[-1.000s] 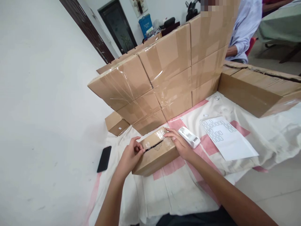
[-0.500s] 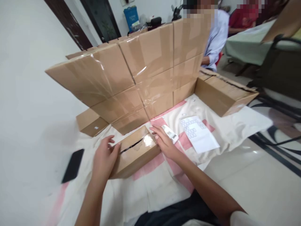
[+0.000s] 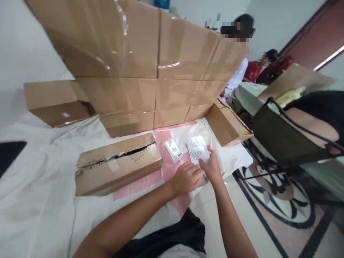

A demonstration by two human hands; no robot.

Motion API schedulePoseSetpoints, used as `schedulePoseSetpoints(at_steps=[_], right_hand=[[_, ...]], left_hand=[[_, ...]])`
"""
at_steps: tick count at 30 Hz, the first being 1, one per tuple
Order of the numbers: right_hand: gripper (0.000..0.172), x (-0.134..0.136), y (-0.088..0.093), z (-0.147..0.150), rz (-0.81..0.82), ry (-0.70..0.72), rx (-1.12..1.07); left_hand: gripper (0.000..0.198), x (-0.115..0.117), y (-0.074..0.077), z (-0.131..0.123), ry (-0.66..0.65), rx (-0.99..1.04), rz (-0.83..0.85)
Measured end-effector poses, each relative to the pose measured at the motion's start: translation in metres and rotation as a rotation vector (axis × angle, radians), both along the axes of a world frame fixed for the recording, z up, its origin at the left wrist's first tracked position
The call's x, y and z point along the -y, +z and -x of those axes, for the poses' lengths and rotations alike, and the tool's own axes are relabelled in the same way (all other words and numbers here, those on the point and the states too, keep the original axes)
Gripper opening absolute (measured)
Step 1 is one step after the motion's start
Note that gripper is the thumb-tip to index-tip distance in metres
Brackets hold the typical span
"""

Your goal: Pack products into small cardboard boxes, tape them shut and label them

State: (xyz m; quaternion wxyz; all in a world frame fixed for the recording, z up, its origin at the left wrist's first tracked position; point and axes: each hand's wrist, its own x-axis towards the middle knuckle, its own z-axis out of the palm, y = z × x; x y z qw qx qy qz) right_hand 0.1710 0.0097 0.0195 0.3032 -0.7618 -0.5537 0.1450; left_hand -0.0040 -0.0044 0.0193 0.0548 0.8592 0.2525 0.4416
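A white sheet of paper (image 3: 195, 145) printed with rows of small outlined boxes lies on the cloth, its lower part covered by my hands. My right hand (image 3: 212, 165) is at the sheet's right side, thumb and forefinger on either side of a bit of the paper. Close beside it, my left hand (image 3: 188, 177) is over the sheet's lower left, fingers bent and together; what they hold, if anything, is hidden. A small white plastic device (image 3: 172, 150) sits just left of the paper. Farther left lies a long cardboard box (image 3: 120, 166) with a torn, taped top seam.
A tall taped cardboard panel (image 3: 182, 68) stands behind these things. Open cardboard boxes flank it, one at left (image 3: 51, 95) and one at right (image 3: 223, 123). A dark flat object (image 3: 10, 154) is at the left edge. Beyond are a dark chair (image 3: 285, 138) and other people.
Both hands have left the long cardboard box and moved right to the sheet of paper. My view has turned to the right, and the box now lies untouched.
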Motion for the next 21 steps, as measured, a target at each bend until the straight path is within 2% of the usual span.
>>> schedulePoseSetpoints(at_steps=[3,5,8,10,14,18,21], right_hand=[[0.075,0.001,0.008,-0.005,-0.111,-0.056,-0.371],[0.069,0.003,0.018,-0.004,-0.097,-0.110,-0.546],[0.058,0.014,0.034,0.002,-0.039,-0.090,-0.687],[0.055,0.026,0.046,0.007,-0.036,-0.026,-0.691],[0.057,0.049,0.067,0.021,-0.051,0.165,-0.533],[0.060,0.056,0.079,0.030,-0.037,0.271,-0.446],[0.058,0.056,0.087,0.036,-0.065,0.317,-0.392]], left_hand=[[0.012,-0.008,-0.019,0.006,0.057,0.118,0.150],[0.012,-0.011,-0.021,0.011,0.108,0.212,0.247],[0.013,-0.014,-0.019,0.016,0.116,0.300,0.291],[0.013,-0.014,-0.016,0.018,0.076,0.340,0.265],[0.022,-0.006,-0.011,0.021,0.038,0.378,0.215],[0.022,-0.003,-0.009,0.026,0.026,0.425,0.187],[0.029,-0.004,-0.002,0.029,0.055,0.437,0.219]])
